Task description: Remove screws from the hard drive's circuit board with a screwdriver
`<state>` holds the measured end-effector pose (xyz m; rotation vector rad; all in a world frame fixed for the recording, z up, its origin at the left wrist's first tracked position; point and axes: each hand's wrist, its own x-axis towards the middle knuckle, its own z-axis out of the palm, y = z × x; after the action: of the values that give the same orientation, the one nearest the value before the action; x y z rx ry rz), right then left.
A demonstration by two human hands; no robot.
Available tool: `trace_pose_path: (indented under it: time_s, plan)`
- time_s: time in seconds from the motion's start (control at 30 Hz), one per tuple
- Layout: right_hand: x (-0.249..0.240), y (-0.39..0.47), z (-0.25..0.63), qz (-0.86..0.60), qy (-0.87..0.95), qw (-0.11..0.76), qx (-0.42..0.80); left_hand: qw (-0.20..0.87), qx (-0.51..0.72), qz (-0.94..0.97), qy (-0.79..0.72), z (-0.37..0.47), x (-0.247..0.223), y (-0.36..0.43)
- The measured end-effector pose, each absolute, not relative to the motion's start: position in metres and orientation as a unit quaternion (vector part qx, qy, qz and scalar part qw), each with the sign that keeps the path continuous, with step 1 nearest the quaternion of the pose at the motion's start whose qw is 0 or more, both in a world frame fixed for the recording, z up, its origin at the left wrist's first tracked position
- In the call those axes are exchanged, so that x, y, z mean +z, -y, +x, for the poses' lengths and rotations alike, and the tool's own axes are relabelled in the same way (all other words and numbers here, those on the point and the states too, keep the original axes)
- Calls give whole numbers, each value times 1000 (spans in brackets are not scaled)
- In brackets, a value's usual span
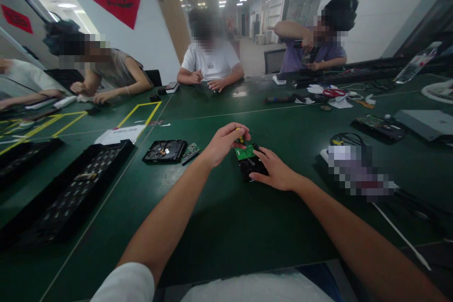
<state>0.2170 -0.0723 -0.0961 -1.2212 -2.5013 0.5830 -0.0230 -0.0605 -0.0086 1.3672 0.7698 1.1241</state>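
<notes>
A hard drive lies on the green table in front of me, its green circuit board facing up at the far end. My left hand is closed around the yellow and black handle of a screwdriver, held over the board; its tip is hidden. Thumb and fingers of my right hand grip the drive along its right side, steadying it on the table. To the left sit another hard drive with its metal side up and a loose circuit board beside it.
Long black trays stand at the left. On the right are a partly blurred box-like object with cables, another drive, a grey box and a bottle. Several people sit across the table.
</notes>
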Motion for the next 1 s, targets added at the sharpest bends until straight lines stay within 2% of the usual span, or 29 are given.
trace_pose_path:
  time_s: [1.0]
  plan:
    - [-98, 72, 218, -423, 871, 153, 198, 571, 480, 579, -330, -22, -9, 60]
